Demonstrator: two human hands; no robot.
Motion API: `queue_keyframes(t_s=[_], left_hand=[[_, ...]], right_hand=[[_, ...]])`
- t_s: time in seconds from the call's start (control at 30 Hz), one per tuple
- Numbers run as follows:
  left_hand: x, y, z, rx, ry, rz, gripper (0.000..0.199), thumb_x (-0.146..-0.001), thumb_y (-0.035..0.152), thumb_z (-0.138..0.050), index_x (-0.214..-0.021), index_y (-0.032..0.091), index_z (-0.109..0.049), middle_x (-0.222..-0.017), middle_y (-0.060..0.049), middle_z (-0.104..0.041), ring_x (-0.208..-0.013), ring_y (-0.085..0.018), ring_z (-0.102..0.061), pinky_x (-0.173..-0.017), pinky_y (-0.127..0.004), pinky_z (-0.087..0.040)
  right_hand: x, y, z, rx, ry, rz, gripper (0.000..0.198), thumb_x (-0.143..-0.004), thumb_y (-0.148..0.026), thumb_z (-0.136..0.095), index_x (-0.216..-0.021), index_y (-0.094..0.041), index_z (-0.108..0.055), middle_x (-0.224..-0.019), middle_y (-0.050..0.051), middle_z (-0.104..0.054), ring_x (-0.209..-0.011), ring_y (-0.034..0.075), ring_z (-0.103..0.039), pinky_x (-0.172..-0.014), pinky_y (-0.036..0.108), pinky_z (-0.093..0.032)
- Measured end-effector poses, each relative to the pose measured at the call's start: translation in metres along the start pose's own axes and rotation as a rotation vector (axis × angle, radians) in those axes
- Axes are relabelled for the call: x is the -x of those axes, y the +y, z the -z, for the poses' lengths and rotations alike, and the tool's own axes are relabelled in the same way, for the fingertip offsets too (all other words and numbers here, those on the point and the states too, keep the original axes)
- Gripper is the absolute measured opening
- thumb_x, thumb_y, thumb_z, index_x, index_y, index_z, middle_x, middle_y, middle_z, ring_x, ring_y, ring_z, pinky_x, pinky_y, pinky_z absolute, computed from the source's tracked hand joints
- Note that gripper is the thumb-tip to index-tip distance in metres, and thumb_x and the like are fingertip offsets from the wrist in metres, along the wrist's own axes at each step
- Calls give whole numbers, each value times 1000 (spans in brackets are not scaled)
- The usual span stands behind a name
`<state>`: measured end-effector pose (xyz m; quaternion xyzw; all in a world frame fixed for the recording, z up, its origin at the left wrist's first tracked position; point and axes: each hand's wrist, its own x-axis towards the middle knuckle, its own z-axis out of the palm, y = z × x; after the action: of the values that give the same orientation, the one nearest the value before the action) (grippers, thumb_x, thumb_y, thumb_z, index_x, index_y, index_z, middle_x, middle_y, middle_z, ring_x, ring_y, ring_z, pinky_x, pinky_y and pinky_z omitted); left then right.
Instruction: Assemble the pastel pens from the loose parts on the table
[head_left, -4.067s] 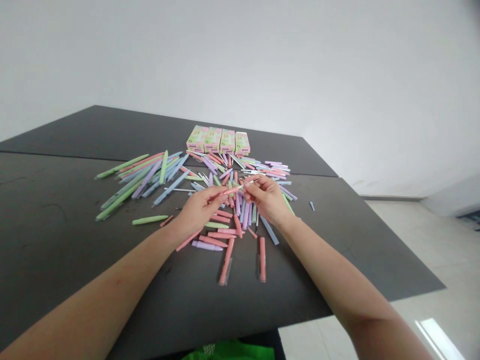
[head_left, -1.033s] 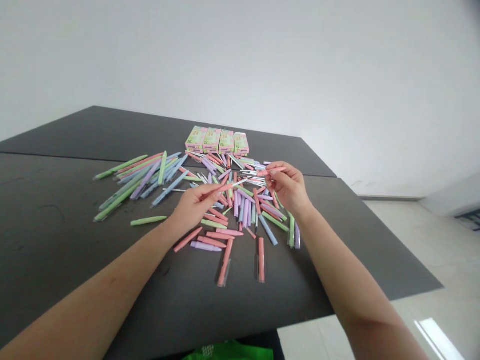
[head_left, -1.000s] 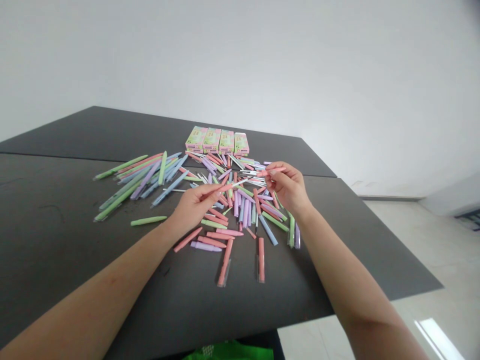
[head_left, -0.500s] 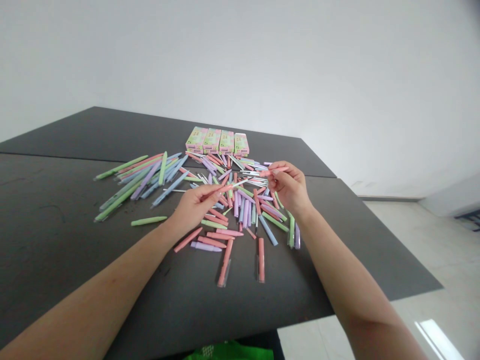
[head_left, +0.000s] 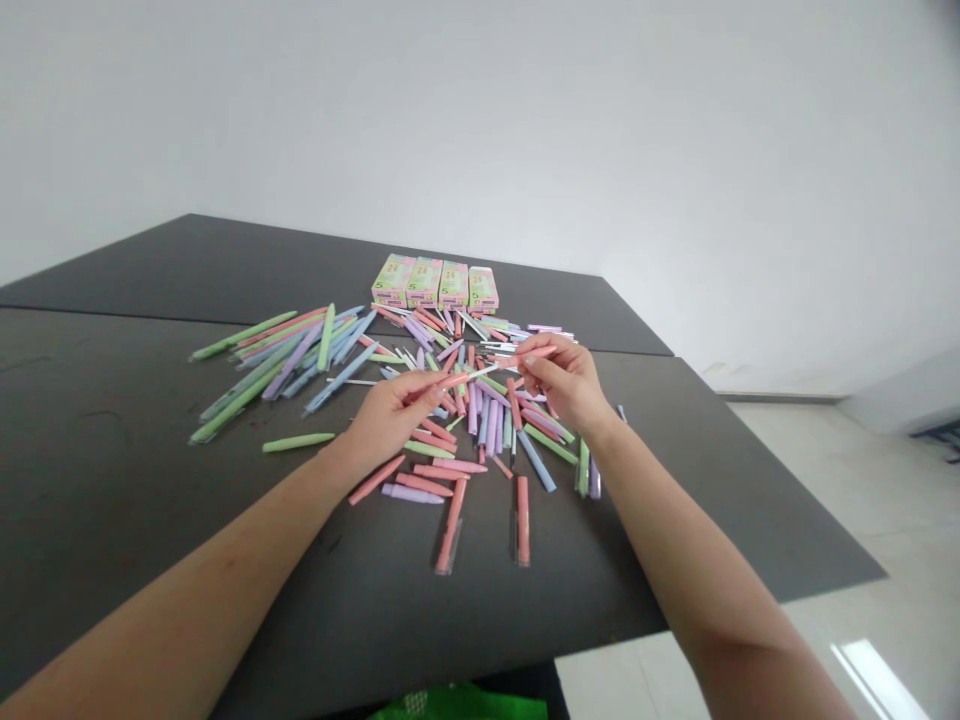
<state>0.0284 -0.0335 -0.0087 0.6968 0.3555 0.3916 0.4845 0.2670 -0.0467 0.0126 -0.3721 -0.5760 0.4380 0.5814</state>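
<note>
My left hand (head_left: pixel 397 408) pinches a coral-pink pen barrel (head_left: pixel 454 380), from which a thin white refill (head_left: pixel 484 371) sticks out to the right. Between the thumb and fingers of my right hand (head_left: pixel 564 378) is a second coral-pink pen part (head_left: pixel 538 351), with one end pointing toward the refill. The refill's right tip lies at or very near that part; whether it has entered cannot be made out. Below both hands spreads a loose pile of pen parts (head_left: pixel 491 425) in pink, green, purple and blue, with white refills among them.
Long pastel pens (head_left: pixel 281 360) lie heaped on the left, and a single green pen part (head_left: pixel 298 442) lies nearer. Several small printed boxes (head_left: pixel 439 280) stand in a row behind the pile. Two pink barrels with clear clips (head_left: pixel 523 520) lie near the dark table's (head_left: pixel 360 610) front edge.
My right hand has moved left and slightly down, bringing its pink pen part up to the refill's tip. My left hand has stayed almost in place.
</note>
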Motion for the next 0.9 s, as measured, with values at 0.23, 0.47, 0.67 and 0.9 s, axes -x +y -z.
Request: queue_keyframes(t_s=[0.23,0.47,0.67,0.9], left_hand=[[2,-5,-3,23,-35,13,37,-86,41,-58,-107,15,-71,-101,-9,-66,-74,-20,-70,-55,-31,-62],[2,-4,-2,-11,-43,-28,32,-87,40,-57,-102,16,-72,-96,-7,-64,-73,-19,-69,-55,-30,-63],[1,-6,-1,-70,-32,-67,32,-88,39,-55,-104,16,-71,-95,-7,-64,-74,-19,-69,-56,-30,-62],[-2,-10,2,-174,-7,-142,32,-89,39,-54,-102,17,-73,-95,-8,-67,-82,-22,-69,-63,-31,-61]], right_hand=[[6,2,-12,102,-123,-69,25,-76,-35,-74,-89,-17,-64,-64,-3,-59,-44,6,-49,-39,19,-39],[7,3,-13,135,-118,-88,26,-74,-35,-76,-89,-15,-65,-64,-1,-61,-47,7,-50,-41,20,-38],[7,2,-13,191,-92,-60,27,-73,-37,-76,-86,-15,-68,-66,1,-64,-53,9,-54,-47,21,-42],[6,4,-12,177,-104,-65,26,-73,-36,-77,-86,-15,-68,-67,1,-66,-53,10,-56,-47,21,-43]])
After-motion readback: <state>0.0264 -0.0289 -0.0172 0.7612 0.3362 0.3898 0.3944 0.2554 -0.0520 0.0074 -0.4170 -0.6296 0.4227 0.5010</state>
